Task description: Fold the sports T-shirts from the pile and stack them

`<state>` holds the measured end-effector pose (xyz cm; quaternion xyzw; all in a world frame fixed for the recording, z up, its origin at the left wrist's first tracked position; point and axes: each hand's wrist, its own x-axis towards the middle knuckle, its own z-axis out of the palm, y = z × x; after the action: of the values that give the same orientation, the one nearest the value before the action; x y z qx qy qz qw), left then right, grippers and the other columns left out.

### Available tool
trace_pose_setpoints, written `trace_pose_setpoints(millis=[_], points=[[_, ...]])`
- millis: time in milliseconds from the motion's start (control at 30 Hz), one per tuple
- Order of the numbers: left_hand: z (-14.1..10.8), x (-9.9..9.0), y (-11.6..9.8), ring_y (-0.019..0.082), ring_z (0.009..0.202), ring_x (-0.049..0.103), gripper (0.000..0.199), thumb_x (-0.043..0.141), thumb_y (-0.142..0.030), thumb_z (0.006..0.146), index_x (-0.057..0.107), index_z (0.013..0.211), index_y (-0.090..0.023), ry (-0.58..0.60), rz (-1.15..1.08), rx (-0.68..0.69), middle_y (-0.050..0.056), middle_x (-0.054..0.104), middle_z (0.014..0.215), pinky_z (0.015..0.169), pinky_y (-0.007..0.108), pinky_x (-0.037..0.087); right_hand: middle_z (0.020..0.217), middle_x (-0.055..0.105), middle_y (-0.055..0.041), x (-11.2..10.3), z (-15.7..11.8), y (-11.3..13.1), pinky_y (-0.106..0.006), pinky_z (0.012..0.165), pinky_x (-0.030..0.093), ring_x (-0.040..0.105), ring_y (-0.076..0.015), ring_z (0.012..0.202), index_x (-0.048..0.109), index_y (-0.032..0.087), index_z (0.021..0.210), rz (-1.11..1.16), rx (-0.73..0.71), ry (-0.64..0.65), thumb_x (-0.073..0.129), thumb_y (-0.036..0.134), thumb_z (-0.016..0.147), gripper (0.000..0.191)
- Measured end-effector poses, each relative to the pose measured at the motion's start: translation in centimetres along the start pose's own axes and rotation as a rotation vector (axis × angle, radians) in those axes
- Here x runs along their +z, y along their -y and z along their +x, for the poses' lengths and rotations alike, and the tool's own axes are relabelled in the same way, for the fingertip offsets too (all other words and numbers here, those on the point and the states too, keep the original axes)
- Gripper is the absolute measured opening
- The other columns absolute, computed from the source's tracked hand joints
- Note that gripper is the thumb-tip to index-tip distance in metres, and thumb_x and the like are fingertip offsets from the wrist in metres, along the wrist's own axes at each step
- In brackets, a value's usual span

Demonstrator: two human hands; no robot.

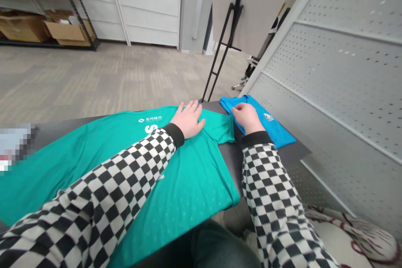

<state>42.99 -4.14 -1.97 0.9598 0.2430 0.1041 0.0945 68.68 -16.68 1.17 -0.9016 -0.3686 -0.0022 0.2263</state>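
Note:
A green T-shirt [188,184] with white print lies spread over the dark table, its lower edge hanging toward my lap. My left hand [189,119] rests flat on its upper part, fingers spread and palm down. Close to the end of the shirt's short sleeve [221,127] is my right hand [246,117], its fingers curled together in a pinch. Whether cloth is caught between those fingertips is hidden. Behind and beside the right hand lies a folded blue shirt [279,132] with a small white and red emblem.
The dark table [297,150] ends near a perforated grey partition [339,71] on the right. A black-legged stand [220,56] rises beyond the far edge. Cardboard boxes [69,31] fill a shelf at the far left. A blurred pale item [14,142] is on the table's left.

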Motion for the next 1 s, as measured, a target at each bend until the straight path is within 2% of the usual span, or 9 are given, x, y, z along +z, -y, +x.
trace_pose_setpoints(millis=[67, 200, 333, 467, 533, 633, 700, 833, 1000], points=[[0.1, 0.0, -0.3, 0.036, 0.179, 0.019, 0.082, 0.032, -0.061, 0.114, 0.035, 0.182, -0.016, 0.086, -0.014, 0.08, 0.016, 0.023, 0.191, 0.145, 0.061, 0.012, 0.11, 0.084, -0.0163, 0.1, -0.1, -0.2, -0.032, 0.095, 0.055, 0.076, -0.0288, 0.105, 0.085, 0.015, 0.104, -0.015, 0.012, 0.053, 0.069, 0.023, 0.1, 0.019], [0.1, 0.5, -0.4, 0.041, 0.178, 0.019, 0.088, 0.032, -0.071, 0.112, 0.034, 0.182, -0.019, 0.199, -0.016, 0.082, 0.015, 0.023, 0.191, 0.142, 0.068, 0.014, 0.108, 0.085, -0.0138, 0.7, -0.3, -0.2, -0.031, 0.092, 0.056, 0.077, -0.0262, 0.1, 0.086, 0.016, 0.109, -0.042, 0.014, 0.168, 0.074, 0.023, 0.098, 0.018], [0.1, 0.3, -0.5, 0.041, 0.178, 0.02, 0.087, 0.034, -0.071, 0.112, 0.037, 0.181, -0.017, 0.163, -0.027, 0.088, 0.017, 0.025, 0.19, 0.143, 0.069, 0.011, 0.109, 0.084, -0.0135, 1.0, -0.3, 0.1, -0.031, 0.09, 0.056, 0.076, -0.0247, 0.098, 0.086, 0.016, 0.111, -0.065, 0.002, 0.177, 0.075, 0.022, 0.098, 0.018], [0.1, -0.2, -0.8, 0.04, 0.177, 0.024, 0.077, 0.037, -0.058, 0.114, 0.045, 0.177, -0.015, 0.042, -0.012, 0.149, 0.018, 0.033, 0.188, 0.144, 0.067, 0.007, 0.113, 0.084, -0.0135, 1.2, 0.0, 0.0, -0.03, 0.092, 0.056, 0.076, -0.0247, 0.102, 0.086, 0.016, 0.113, -0.075, -0.009, 0.143, 0.077, 0.022, 0.097, 0.019], [0.0, -0.2, -0.9, 0.039, 0.176, 0.027, 0.073, 0.039, -0.056, 0.113, 0.046, 0.177, -0.021, 0.085, -0.016, 0.165, 0.014, 0.034, 0.188, 0.144, 0.065, 0.012, 0.112, 0.084, -0.0136, 1.3, 0.1, -0.1, -0.032, 0.095, 0.057, 0.076, -0.0253, 0.103, 0.086, 0.016, 0.114, -0.083, -0.021, 0.122, 0.078, 0.022, 0.096, 0.021], [-0.1, 0.1, -0.8, 0.04, 0.176, 0.026, 0.076, 0.04, -0.065, 0.111, 0.046, 0.178, -0.028, 0.194, -0.017, 0.143, 0.01, 0.032, 0.189, 0.143, 0.068, 0.016, 0.11, 0.084, -0.0132, 1.4, 0.1, 0.1, -0.034, 0.096, 0.057, 0.076, -0.0263, 0.101, 0.086, 0.015, 0.116, -0.062, -0.054, 0.076, 0.078, 0.021, 0.095, 0.023], [-0.1, 0.3, -0.8, 0.041, 0.176, 0.026, 0.076, 0.042, -0.066, 0.11, 0.048, 0.176, -0.028, 0.173, -0.005, 0.151, 0.011, 0.033, 0.189, 0.142, 0.07, 0.015, 0.107, 0.083, -0.0119, 1.4, -0.1, 0.4, -0.034, 0.094, 0.058, 0.076, -0.0257, 0.098, 0.086, 0.016, 0.115, -0.016, -0.098, 0.071, 0.077, 0.021, 0.096, 0.022], [0.2, 0.3, -0.7, 0.038, 0.174, 0.033, 0.068, 0.038, -0.049, 0.113, 0.051, 0.174, -0.022, 0.054, 0.005, 0.176, 0.013, 0.037, 0.187, 0.144, 0.065, 0.015, 0.1, 0.083, -0.0084, 1.7, -0.7, 1.0, -0.032, 0.089, 0.057, 0.075, -0.0231, 0.09, 0.086, 0.018, 0.105, 0.039, -0.2, 0.176, 0.074, 0.013, 0.093, 0.018], [0.5, 0.1, -0.7, 0.038, 0.173, 0.034, 0.072, 0.038, -0.052, 0.113, 0.046, 0.177, -0.02, 0.101, 0.006, 0.13, 0.014, 0.037, 0.187, 0.142, 0.064, 0.022, 0.097, 0.082, -0.0085, 1.8, -0.6, 0.7, -0.037, 0.096, 0.058, 0.075, -0.0247, 0.092, 0.084, 0.018, 0.095, 0.065, -0.19, 0.173, 0.072, 0.007, 0.089, 0.017]])
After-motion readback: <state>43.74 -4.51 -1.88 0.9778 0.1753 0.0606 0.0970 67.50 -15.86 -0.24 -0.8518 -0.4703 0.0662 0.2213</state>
